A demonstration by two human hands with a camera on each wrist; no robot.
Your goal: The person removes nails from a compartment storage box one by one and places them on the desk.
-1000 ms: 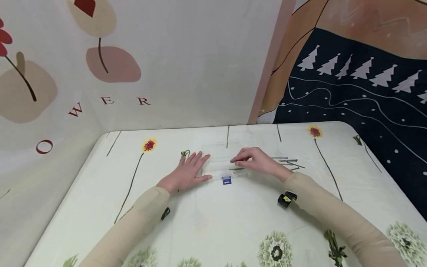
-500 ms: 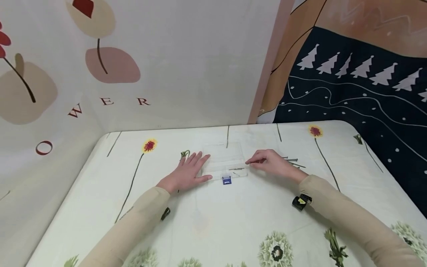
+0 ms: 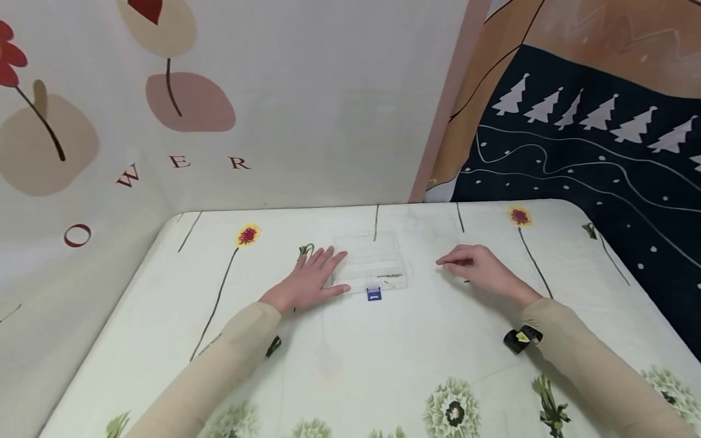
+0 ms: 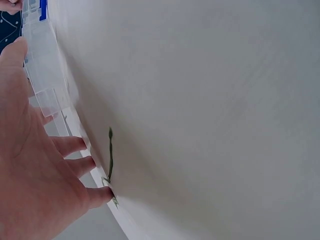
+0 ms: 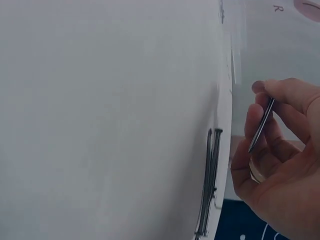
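Observation:
A clear plastic box (image 3: 368, 248) with a blue latch (image 3: 374, 294) lies on the table. Thin metal pieces (image 3: 389, 275) show in its front right part. My left hand (image 3: 306, 281) rests at the box's left side, fingers spread and straight; the left wrist view shows the thumb against the clear wall (image 4: 45, 60). To the right of the box, my right hand (image 3: 477, 267) is held over the table. In the right wrist view it pinches a nail (image 5: 262, 124) between thumb and fingers. Several loose nails (image 5: 209, 182) lie below that hand, mostly hidden in the head view.
A white cloth with printed flowers covers the table (image 3: 350, 365). Behind it hangs a pale printed curtain (image 3: 306, 109), with a dark tree-patterned cloth (image 3: 580, 152) at the right. A black wrist camera (image 3: 517, 340) sits under the right sleeve.
My right hand has moved rightward from over the box to over the loose nails, baring the metal pieces in the box. The left hand has stayed in place.

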